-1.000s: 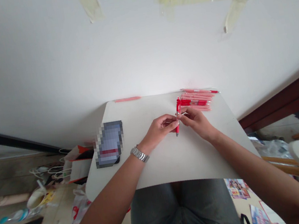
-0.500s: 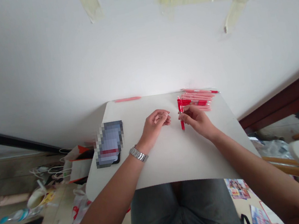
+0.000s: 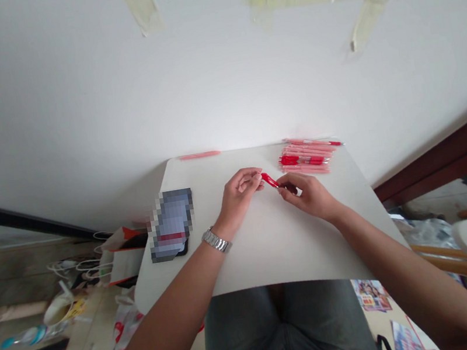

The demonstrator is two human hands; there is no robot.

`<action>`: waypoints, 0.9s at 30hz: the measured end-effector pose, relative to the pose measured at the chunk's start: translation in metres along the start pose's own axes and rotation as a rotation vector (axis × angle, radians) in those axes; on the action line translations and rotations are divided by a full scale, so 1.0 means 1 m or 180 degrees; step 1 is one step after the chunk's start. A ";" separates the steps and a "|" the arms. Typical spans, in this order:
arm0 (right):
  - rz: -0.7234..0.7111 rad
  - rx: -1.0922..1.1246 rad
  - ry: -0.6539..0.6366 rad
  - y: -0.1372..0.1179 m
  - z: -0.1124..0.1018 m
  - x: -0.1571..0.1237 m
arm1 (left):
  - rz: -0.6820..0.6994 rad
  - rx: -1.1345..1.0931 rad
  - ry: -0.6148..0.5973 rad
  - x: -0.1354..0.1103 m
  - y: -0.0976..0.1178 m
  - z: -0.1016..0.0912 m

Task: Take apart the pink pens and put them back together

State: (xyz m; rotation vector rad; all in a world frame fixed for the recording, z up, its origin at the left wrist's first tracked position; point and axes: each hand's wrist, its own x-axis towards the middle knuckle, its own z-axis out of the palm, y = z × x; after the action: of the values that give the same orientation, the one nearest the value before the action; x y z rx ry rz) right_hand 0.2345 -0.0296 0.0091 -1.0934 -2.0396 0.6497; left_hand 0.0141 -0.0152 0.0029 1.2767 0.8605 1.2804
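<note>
Head view: the right hand (image 3: pixel 308 192) pinched a red pen (image 3: pixel 269 180), held slanting over the counter (image 3: pixel 281 250). The left hand (image 3: pixel 239 195), fingers curled, was at the pen's other end; whether it gripped that end I could not tell. More pens (image 3: pixel 315 159) lay just beyond the right hand, near the wall (image 3: pixel 219 82).

One left hand (image 3: pixel 240 192), one right hand (image 3: pixel 308 193), one red pen (image 3: pixel 268 180), one tabletop (image 3: pixel 250 255)
One pink pen (image 3: pixel 200 155) lies alone far left; one pen pile (image 3: pixel 307 167) sits far right, overlapping too closely to count. Also one phone (image 3: pixel 172 223), one wristwatch (image 3: pixel 216 240), one floor bottle (image 3: pixel 31 336).
</note>
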 end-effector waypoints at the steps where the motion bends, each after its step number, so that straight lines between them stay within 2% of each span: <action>1: -0.0012 -0.0024 -0.0005 0.000 0.000 0.000 | -0.0005 -0.0009 0.0004 0.000 0.000 0.000; 16: -0.0335 -0.0561 0.0410 0.008 -0.002 0.004 | -0.0101 -0.0210 -0.0014 0.000 0.000 -0.001; 27: -0.0348 -0.0905 0.0453 0.012 -0.007 0.006 | -0.0125 -0.0230 0.0004 -0.001 -0.001 0.001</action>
State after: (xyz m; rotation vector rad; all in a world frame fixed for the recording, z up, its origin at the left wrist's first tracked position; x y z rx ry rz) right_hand 0.2432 -0.0176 0.0073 -1.1420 -2.0917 0.2234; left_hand 0.0152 -0.0161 0.0018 1.1970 0.8290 1.2702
